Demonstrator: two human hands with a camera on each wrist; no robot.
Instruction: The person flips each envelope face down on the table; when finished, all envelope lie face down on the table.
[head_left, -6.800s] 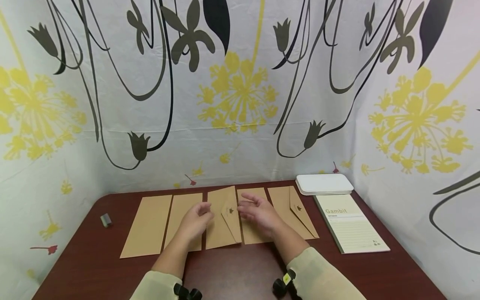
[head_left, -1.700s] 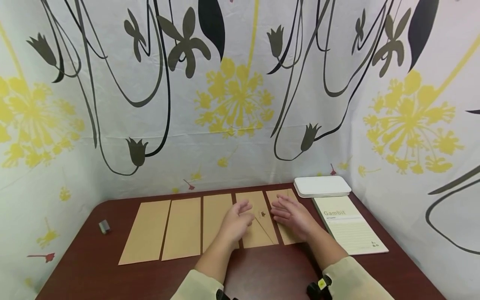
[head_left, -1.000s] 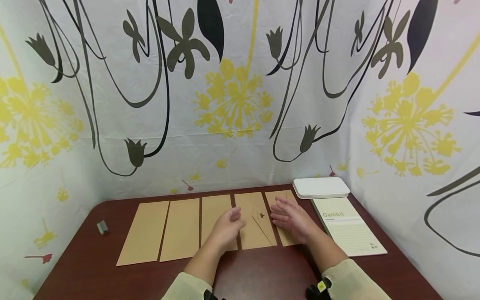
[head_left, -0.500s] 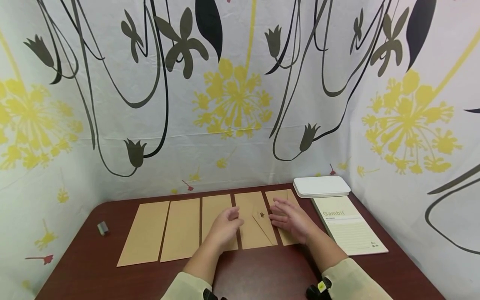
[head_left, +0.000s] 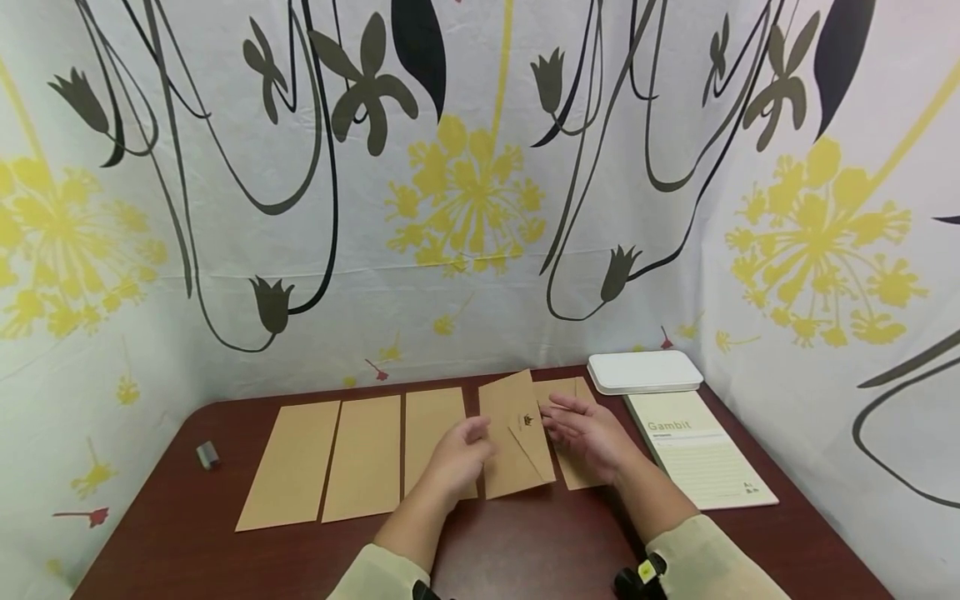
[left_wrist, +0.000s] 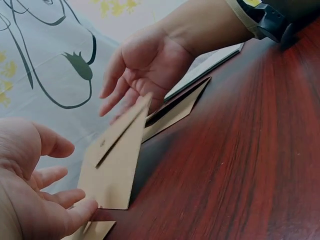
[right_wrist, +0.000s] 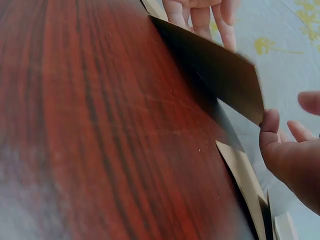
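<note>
A row of brown paper envelopes lies across the dark red table. The fourth envelope from the left (head_left: 504, 408), with a small crown print and a pointed flap, tilts with its right edge raised off the table. At that raised edge my right hand (head_left: 588, 437) touches it with a fingertip (right_wrist: 270, 120), the other fingers spread and apart from the paper. My left hand (head_left: 450, 457) hovers at the envelope's left edge, fingers loosely extended; contact is unclear. Partly behind my right hand lies the rightmost envelope (head_left: 573, 477), its flap slightly lifted in the left wrist view.
Three envelopes lie flat at the left, the first envelope (head_left: 288, 467) outermost. A small grey-and-white block (head_left: 208, 455) sits at far left. On the right are a Gambit notebook (head_left: 705, 458) and a white case (head_left: 645, 372). Patterned fabric (head_left: 480, 317) encloses the table.
Half a second ago the fourth envelope lay flat; now its right edge is up. Earlier, the third envelope was tilted between my hands; both hands have since moved right.
</note>
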